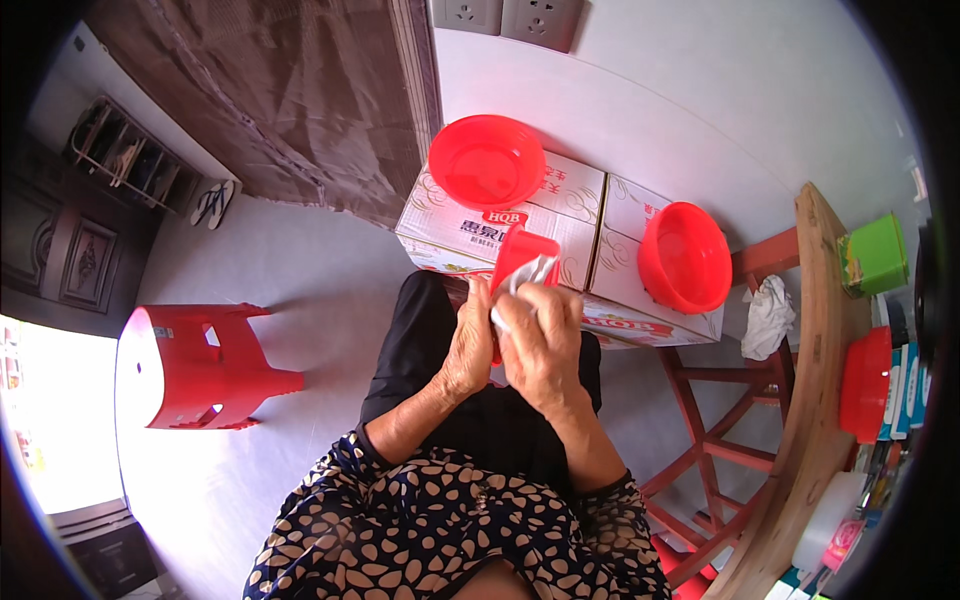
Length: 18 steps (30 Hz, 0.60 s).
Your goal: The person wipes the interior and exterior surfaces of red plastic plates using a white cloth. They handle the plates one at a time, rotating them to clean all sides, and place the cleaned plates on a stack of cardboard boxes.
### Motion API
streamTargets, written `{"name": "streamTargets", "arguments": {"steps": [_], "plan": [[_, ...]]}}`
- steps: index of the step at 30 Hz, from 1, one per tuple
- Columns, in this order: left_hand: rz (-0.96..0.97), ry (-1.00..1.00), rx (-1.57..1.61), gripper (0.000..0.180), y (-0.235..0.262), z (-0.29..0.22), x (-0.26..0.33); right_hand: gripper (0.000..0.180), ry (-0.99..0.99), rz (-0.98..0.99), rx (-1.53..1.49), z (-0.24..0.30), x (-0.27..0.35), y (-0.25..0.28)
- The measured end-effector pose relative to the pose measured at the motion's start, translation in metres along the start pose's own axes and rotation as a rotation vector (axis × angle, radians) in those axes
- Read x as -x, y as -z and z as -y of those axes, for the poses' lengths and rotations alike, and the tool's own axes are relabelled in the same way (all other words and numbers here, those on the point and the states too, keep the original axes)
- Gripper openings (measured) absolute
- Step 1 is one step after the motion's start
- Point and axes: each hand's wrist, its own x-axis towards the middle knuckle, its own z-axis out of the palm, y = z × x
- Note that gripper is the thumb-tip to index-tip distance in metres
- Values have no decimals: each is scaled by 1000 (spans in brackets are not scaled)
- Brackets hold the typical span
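Held up before my lap is a red plastic object [511,250], probably a small container; its exact kind is hidden by my hands. My left hand [466,345] is closed around its left side. Bunched in my right hand [546,345] is a white cloth [530,277], which presses against the red plastic. Just beyond the hands, a red basin [440,180] sits on a white printed carton [560,222]. A second red basin [712,285] rests on the neighbouring carton [612,262], to the right.
A red plastic stool [220,370] lies on its side at left. On the right, a wooden tabletop [815,400] carries a green container [876,255] and a red bowl [862,385]. A crumpled white cloth [768,318] hangs by the table's red frame [735,452]. Slippers [213,204] lie far left.
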Motion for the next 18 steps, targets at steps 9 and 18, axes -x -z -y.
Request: {"name": "streamTargets", "arguments": {"steps": [9, 18], "plan": [[-111, -52, 167, 55, 0, -9, 1, 28, 65, -14, 89, 3, 1, -9], [-103, -9, 687, 48, 18, -18, -10, 29, 255, -52, 125, -17, 70, -6]]}}
